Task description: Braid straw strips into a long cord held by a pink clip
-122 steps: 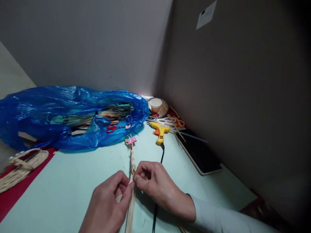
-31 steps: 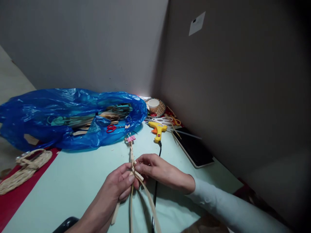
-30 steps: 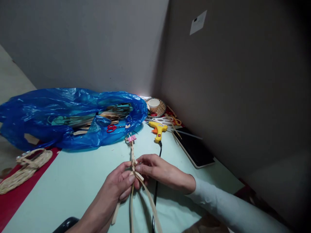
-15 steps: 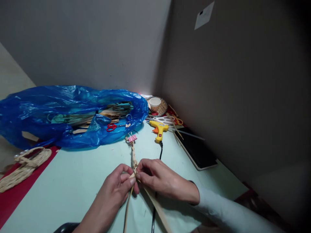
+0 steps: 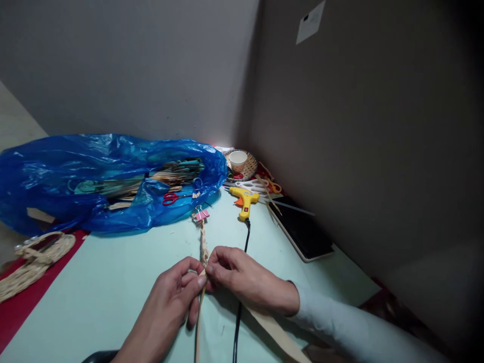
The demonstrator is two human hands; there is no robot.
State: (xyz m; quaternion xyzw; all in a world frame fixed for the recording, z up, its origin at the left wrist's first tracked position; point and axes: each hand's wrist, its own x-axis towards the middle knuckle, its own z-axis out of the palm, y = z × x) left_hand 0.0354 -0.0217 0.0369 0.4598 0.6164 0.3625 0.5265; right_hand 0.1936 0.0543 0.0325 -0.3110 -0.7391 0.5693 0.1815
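Observation:
A narrow braid [image 5: 203, 239] of pale plant-fibre strips runs down from a pink binder clip [image 5: 201, 215] on the pale green table. At its lower end my left hand [image 5: 177, 292] pinches it between thumb and fingers. My right hand [image 5: 242, 275] pinches the same spot from the other side, fingertips almost touching the left ones. One thin strip [image 5: 200, 322] hangs straight down below my left fingers. A wider flat strip [image 5: 270, 330] trails from under my right hand toward the lower right. The exact crossing of the strips is hidden by my fingertips.
Behind the braid lies a blue plastic bag [image 5: 124, 222] with fibre bundles and red-handled scissors [image 5: 172, 198]. A yellow glue gun [image 5: 246, 200], its black cord [image 5: 237, 322], a dark tablet [image 5: 302, 227] and a cup [image 5: 238, 160] are to the right. Woven work [image 5: 41, 259] rests at left.
The wide strip has swung outward to the right under my right hand. My left hand's lower fingers have shifted down a little. The whole view has moved slightly.

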